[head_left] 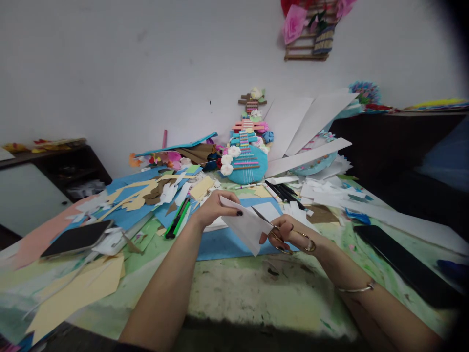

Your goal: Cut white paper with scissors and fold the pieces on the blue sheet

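My left hand (217, 209) pinches the upper left part of a sheet of white paper (246, 228), thumb on top. In my right hand (287, 231) is a pair of scissors (275, 231) with gold-coloured handles, fingers through the loops. The blades point up and left and lie at the paper's right edge; I cannot tell how far into the paper they reach. Both hands are above a blue sheet (227, 246) lying near the table's front edge.
A blue lute-shaped paper craft (249, 168) stands against the wall. A green cutter knife (178, 219) and a phone (77, 238) lie on the left, amid paper scraps. Black pens (284, 190) lie behind my hands, and a long black object (406, 264) on the right.
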Available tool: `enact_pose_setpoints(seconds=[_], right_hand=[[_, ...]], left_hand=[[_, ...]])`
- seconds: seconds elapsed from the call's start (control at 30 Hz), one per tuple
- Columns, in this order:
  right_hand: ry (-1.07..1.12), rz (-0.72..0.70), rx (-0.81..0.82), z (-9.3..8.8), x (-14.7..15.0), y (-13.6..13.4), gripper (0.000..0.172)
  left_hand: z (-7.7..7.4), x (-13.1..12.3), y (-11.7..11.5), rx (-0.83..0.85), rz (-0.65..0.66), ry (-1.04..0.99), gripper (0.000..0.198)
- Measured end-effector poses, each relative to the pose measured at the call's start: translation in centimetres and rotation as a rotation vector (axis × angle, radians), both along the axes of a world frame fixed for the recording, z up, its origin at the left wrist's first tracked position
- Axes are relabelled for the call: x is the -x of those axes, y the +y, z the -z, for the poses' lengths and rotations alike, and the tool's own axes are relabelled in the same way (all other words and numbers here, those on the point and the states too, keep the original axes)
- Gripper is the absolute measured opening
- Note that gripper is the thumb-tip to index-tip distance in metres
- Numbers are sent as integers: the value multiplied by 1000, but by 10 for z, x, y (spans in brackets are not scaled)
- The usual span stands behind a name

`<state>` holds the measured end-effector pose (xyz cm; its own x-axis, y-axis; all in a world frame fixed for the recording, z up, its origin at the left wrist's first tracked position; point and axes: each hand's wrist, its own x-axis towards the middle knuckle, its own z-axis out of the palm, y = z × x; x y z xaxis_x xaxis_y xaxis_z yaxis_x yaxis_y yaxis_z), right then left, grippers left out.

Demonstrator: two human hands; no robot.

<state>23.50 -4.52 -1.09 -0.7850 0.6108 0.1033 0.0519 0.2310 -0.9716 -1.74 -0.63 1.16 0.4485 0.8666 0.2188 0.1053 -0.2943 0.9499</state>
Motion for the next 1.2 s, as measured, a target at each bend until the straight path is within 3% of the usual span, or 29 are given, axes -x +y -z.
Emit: enact_pose_setpoints(seconds=[0.13, 0.4, 0.6, 0.93, 1.2], right_hand=[[-16, -42, 12, 0, 1, 0, 71], [16, -54, 79, 7, 3, 4, 57], [-1, -58, 36, 9, 2, 6, 62], [-17, -69, -32, 2, 3, 2, 76], [-77, 4, -27, -7, 5, -6, 58]], left_hand=[[0, -1, -1, -1, -12, 29, 22], [1, -3, -1, 8, 31, 15, 19], [0, -9, -5, 15, 108, -27, 26], [-2, -13, -8, -65, 76, 50, 24], [-3, -12, -6, -82, 59, 85, 24]])
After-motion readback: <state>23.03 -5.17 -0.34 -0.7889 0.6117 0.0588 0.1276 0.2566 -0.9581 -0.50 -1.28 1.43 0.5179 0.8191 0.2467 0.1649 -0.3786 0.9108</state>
